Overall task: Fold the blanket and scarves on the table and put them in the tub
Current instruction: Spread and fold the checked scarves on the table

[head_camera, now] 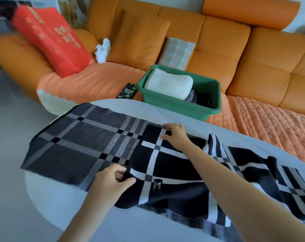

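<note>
- Head view: a black, grey and white plaid scarf (99,145) is seen spread lengthwise over a white rounded bench (64,203); its right end is rumpled and runs out at the frame's lower right corner.
- The scarf's left part is shown in grey tones, the right part in black with white bars; a small sewn label (156,184) is noted near the near edge.
- Left hand (111,180): thumb and curled fingers are pinched on a fold at the scarf's near edge.
- Right hand (176,135): fingers are spread and laid on the scarf at its far edge; nothing is clasped.
- The hands are held apart, across the scarf's width.
- A green tub (174,107) is set on the orange sofa (218,41), just beyond the bench's far rim.
- In the tub, a folded white blanket (169,83) is stacked on the left; a folded striped cloth (192,96) and dark items are tucked beside it.
- On the sofa are also noted a red bag (50,41), a crumpled white cloth (103,49), a pastel checked cloth (178,53) and a dark patterned case (126,93).
</note>
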